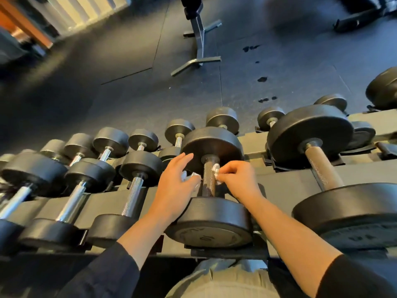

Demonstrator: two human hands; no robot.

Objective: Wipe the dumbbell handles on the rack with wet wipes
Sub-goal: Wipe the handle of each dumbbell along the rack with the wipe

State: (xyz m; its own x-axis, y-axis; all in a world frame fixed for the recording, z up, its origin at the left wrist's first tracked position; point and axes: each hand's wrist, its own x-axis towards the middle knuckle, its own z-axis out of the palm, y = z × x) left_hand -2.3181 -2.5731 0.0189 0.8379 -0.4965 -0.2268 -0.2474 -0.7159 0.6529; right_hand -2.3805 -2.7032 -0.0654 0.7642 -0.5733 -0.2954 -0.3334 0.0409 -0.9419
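Fingers (223,168) of the right hand (240,179) are curled and pinch a crumpled white wet wipe (216,168) against the right side of a dumbbell handle (208,177). The left hand (175,186) sits just beside the handle on its left, fingers mostly extended and pointing away from the person, with more white wipe (189,177) bunched under the palm and thumb; whether this is the same wipe passing behind the handle or a second piece cannot be told. How firmly the left hand holds it is also unclear.

The handle belongs to a black dumbbell (211,220) lying on the upper tier of the rack (285,179), its near head facing the camera and its far head just beyond the hands. To its right lies a larger dumbbell (322,168) with a tan-looking handle. To its left a row of smaller dumbbells (133,194) with shiny metal handles rests side by side. More small dumbbells sit on the lower tier farther away.

Both forearms are bare, with dark sleeves (111,274) pushed up near the elbows. Beyond the rack, a dark rubber floor (129,61) carries a few darker spots, and a metal stand (198,46) rests on it.
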